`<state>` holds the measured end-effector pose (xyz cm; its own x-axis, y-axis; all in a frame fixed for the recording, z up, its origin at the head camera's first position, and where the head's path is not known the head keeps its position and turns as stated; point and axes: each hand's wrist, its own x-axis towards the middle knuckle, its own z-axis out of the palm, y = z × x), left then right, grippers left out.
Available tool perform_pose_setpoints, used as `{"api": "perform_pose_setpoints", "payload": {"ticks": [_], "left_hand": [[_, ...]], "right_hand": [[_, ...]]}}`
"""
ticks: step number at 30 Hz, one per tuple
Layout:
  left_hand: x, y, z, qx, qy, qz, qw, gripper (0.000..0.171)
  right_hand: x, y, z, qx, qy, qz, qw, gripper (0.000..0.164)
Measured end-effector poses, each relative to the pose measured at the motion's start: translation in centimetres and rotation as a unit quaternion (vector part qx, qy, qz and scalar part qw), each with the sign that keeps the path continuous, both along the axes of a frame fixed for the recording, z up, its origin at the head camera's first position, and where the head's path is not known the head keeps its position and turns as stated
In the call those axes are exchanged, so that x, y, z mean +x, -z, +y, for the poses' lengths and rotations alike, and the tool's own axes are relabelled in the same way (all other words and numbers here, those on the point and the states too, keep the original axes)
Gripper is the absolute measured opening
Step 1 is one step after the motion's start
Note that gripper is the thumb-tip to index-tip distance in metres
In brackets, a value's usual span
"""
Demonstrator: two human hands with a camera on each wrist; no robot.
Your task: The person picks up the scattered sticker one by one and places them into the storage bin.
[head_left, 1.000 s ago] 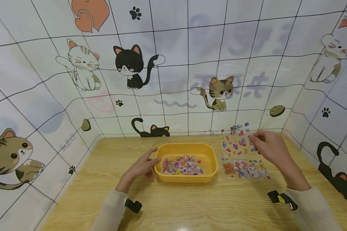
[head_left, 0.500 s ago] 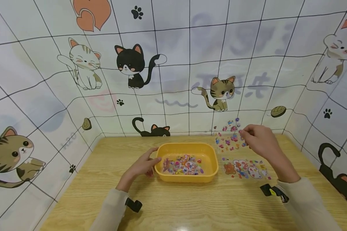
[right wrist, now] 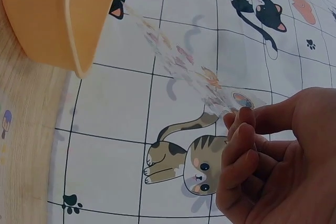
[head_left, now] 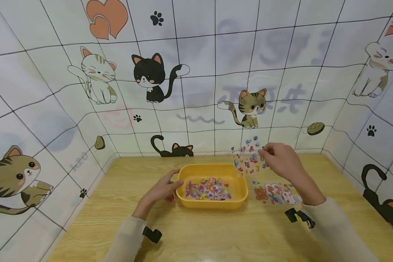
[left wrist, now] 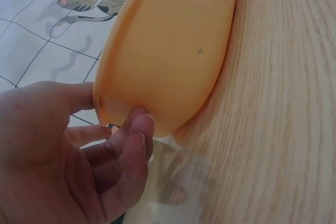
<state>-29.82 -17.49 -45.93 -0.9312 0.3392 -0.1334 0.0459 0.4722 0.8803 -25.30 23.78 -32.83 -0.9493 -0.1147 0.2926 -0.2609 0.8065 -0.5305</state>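
Note:
In the head view a shallow yellow plastic tub stands on the table, with colourful stickers on its floor. My left hand holds the tub's left end, thumb over the rim; in the left wrist view the other fingers curl by its outer wall. Raised beyond the tub's right back corner is a clear sticker sheet with small bright prints. My right hand pinches its right edge between thumb and fingertips. In the right wrist view the sheet slants toward the tub, seen nearly edge-on.
Another clear sticker sheet, with bear and rabbit prints, lies on the wooden table right of the tub. A cloth printed with cats and grid lines rises behind the table and along both sides.
My right hand has carried the pinched sticker sheet leftward, from above the right side of the table to the tub's right back corner. The left hand stays on the tub.

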Motion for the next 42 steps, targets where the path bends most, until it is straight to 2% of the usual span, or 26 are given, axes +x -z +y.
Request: {"api": "perform_pose_setpoints", "payload": {"ticks": [15, 20, 32, 42], "left_hand": [[0.2, 0.1, 0.1, -0.003, 0.002, 0.009, 1.0000, 0.066], [0.2, 0.2, 0.1, -0.004, 0.002, 0.008, 1.0000, 0.066], [0.1, 0.1, 0.3, -0.005, 0.005, 0.007, 0.9999, 0.066], [0.0, 0.3, 0.1, 0.000, 0.004, 0.005, 1.0000, 0.065]], "right_hand": [[-0.3, 0.6, -0.7, 0.007, -0.010, -0.012, 1.000, 0.030], [-0.6, 0.7, -1.3, 0.019, -0.030, -0.016, 0.999, 0.026], [-1.6, 0.3, -2.8, -0.010, -0.060, -0.080, 0.995, 0.027], [-3.2, 2.0, -4.1, -0.025, -0.088, -0.117, 0.989, 0.029]]}}
